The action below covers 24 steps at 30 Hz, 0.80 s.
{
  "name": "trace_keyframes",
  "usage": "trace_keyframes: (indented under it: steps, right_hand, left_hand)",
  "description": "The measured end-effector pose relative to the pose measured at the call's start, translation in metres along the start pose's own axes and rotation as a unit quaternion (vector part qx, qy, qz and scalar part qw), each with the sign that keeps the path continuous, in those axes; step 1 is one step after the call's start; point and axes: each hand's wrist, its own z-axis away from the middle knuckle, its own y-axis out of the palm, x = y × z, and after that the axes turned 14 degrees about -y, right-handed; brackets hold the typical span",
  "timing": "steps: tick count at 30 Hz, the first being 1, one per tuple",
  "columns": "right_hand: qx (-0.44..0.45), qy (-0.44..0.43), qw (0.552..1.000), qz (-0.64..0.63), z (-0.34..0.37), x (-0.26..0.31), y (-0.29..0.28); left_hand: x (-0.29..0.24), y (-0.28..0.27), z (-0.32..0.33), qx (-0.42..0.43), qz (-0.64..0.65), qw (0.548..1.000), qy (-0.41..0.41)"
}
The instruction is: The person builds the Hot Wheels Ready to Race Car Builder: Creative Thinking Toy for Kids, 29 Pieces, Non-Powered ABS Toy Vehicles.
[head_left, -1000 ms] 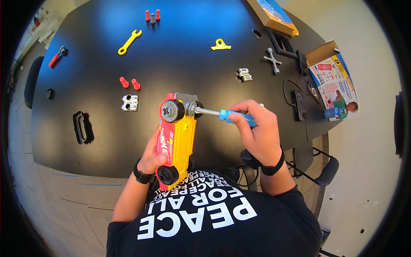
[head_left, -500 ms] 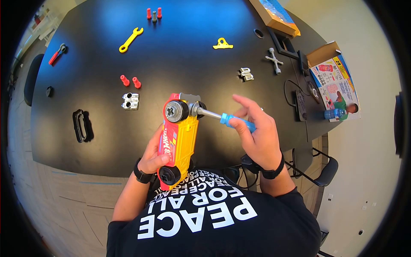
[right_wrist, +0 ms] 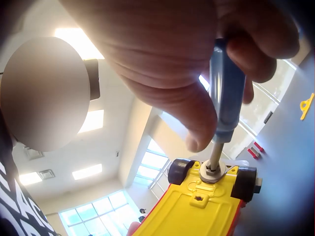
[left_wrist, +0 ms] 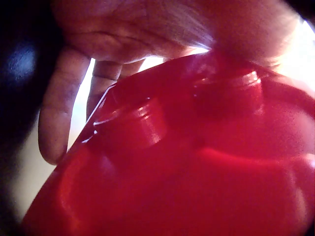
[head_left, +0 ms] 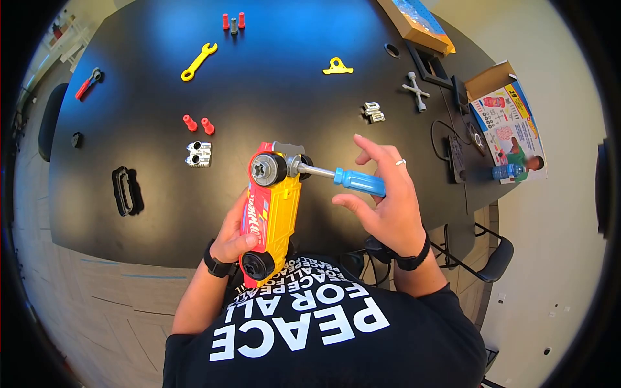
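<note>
A red-and-yellow toy car (head_left: 284, 210) is held up off the table, its yellow underside turned toward the right. My left hand (head_left: 231, 236) grips its red body, thumb laid along the printed side. The tip of a blue-handled screwdriver (head_left: 356, 182) meets a round grey piece (right_wrist: 212, 173) between the two black wheels at the car's upper end. My right hand (head_left: 394, 207) has the handle's butt at its palm. In the right wrist view, curled fingers (right_wrist: 253, 59) lie against the handle. The right thumb and index finger stand spread away from it.
On the black table (head_left: 272, 90) lie a yellow wrench (head_left: 198, 63), red pegs (head_left: 207, 126), a chrome engine-like block (head_left: 198, 154), a black frame (head_left: 121, 191), a yellow bracket (head_left: 337, 66) and a grey cross wrench (head_left: 416, 92). A printed box (head_left: 508, 123) stands at right.
My right thumb and index finger have spread away from the screwdriver handle they were pinching. The screwdriver and car have barely shifted, and my left hand keeps its grip.
</note>
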Motion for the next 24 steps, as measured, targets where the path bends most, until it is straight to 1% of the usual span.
trace_keyframes:
  steps: [1,2,4,5,7,8,10,11,13,14,15,16,17,19,20,22,23,24]
  right_hand:
    - [-0.014,-0.067,0.996,0.056,-0.003,0.002,0.000]
    - [-0.015,-0.066,0.996,0.056,0.001,-0.001,0.000]
    - [0.042,0.044,0.997,-0.048,0.009,-0.009,-0.001]
    - [0.040,0.045,0.997,-0.048,0.007,-0.008,0.000]
    - [-0.020,-0.086,0.994,0.057,-0.001,-0.001,0.002]
    - [-0.022,-0.085,0.994,0.058,0.002,-0.002,0.001]
    - [0.037,0.057,0.997,-0.030,0.007,-0.004,0.000]
    - [0.036,0.057,0.997,-0.030,0.004,0.000,0.001]
    - [-0.021,-0.056,0.998,0.027,-0.002,0.011,0.004]
    - [-0.022,-0.056,0.998,0.027,0.000,0.008,0.002]
    - [0.045,0.015,0.999,-0.024,0.005,0.002,-0.003]
    - [0.112,0.084,0.987,-0.074,0.007,-0.001,-0.005]
    - [0.111,0.085,0.987,-0.074,0.007,-0.001,-0.005]
    - [0.126,0.140,0.974,-0.125,0.005,0.003,-0.006]
    - [0.125,0.141,0.974,-0.125,0.004,0.006,-0.007]
    - [0.085,0.036,0.994,-0.054,0.003,0.013,-0.009]
    - [0.084,0.036,0.994,-0.054,0.005,0.013,-0.009]
    - [0.043,0.016,0.998,-0.042,0.007,0.011,-0.008]
  left_hand:
    - [-0.001,0.001,0.000,-0.002,0.001,1.000,-0.003]
    - [-0.002,0.002,0.001,-0.001,0.000,1.000,-0.003]
    - [-0.005,0.004,0.000,0.003,0.004,1.000,-0.015]
    - [-0.006,0.004,0.000,0.004,0.003,1.000,-0.016]
    - [-0.005,0.003,0.001,0.003,0.001,1.000,-0.017]
    - [-0.005,0.004,0.001,0.004,0.001,1.000,-0.018]
    - [-0.005,0.004,-0.001,0.001,-0.002,1.000,-0.012]
    - [-0.005,0.004,-0.001,0.001,-0.003,1.000,-0.012]
    - [-0.003,0.003,0.000,0.005,0.001,1.000,-0.015]
    - [-0.003,0.002,0.001,0.005,0.000,1.000,-0.016]
    - [-0.004,0.002,0.001,0.008,0.000,1.000,-0.016]
    - [-0.004,0.002,0.001,0.010,0.000,1.000,-0.017]
    - [-0.002,0.001,0.002,0.011,-0.001,1.000,-0.018]
    - [0.004,-0.002,0.004,0.011,0.013,1.000,-0.004]
    - [0.004,-0.002,0.005,0.011,0.012,1.000,-0.005]
    - [0.004,-0.001,0.006,0.026,0.018,0.999,-0.008]
    - [0.005,-0.003,0.007,0.027,0.017,0.999,-0.008]
    - [0.008,-0.006,0.008,0.033,0.017,0.999,-0.014]
